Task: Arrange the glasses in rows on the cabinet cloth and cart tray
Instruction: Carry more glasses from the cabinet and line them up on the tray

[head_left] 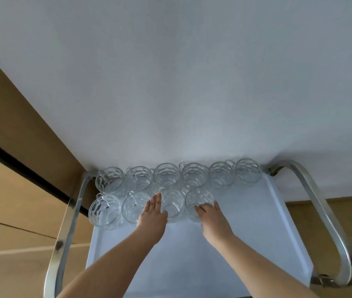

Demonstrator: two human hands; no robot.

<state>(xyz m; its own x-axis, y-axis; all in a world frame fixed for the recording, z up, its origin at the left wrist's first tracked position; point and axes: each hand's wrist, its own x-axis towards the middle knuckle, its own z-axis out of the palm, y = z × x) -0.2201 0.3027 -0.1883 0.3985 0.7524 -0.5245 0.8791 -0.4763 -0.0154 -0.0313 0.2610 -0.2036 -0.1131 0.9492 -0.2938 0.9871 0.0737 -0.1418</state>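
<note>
On cart tray [246,211], front row [135,206] of 4 glasses runs L-R; left hand [152,211] flat vs 3rd glass [174,203], fingers straight; right hand [212,220] touches 4th glass [198,200], grip unclear. Free tray lies rightward; right hand nearer.

Ten clear, facet-patterned glasses [167,177] with small handles stand upright, mouths up, crowded together at the far end of the pale blue cart tray [246,211], which butts against the white cabinet cloth [170,82]. Six form the back row [194,176] along the tray's far edge, nearly rim to rim, spanning most of its width. Four form the front row [135,206] from the left edge, leaving the right part bare; its rightmost glass [198,198] is gripped by the right hand [213,220].
</note>
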